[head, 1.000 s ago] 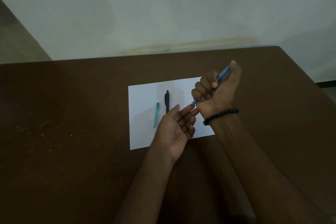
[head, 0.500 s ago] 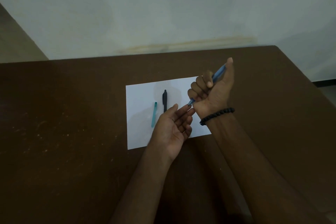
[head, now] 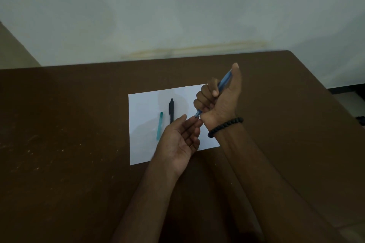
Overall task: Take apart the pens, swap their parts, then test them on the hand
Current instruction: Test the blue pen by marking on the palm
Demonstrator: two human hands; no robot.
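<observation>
My right hand (head: 219,100) grips a blue pen (head: 224,81) in a fist, thumb up along its barrel, tip pointing down and left. The pen's tip touches the fingertips of my left hand (head: 179,140), which lies palm up with fingers relaxed above the white paper (head: 144,108). On the paper lie a black pen (head: 171,109) and, left of it, a teal pen part (head: 159,125), both partly beside my left hand.
The paper lies on a dark brown table (head: 69,144) whose far edge meets a pale wall (head: 177,10). A black bead bracelet (head: 225,126) circles my right wrist. The table's right corner sits at the upper right.
Both hands have stayed together with the pen tip at my left fingertips. The view has shifted slightly; the pens on the paper have not moved.
</observation>
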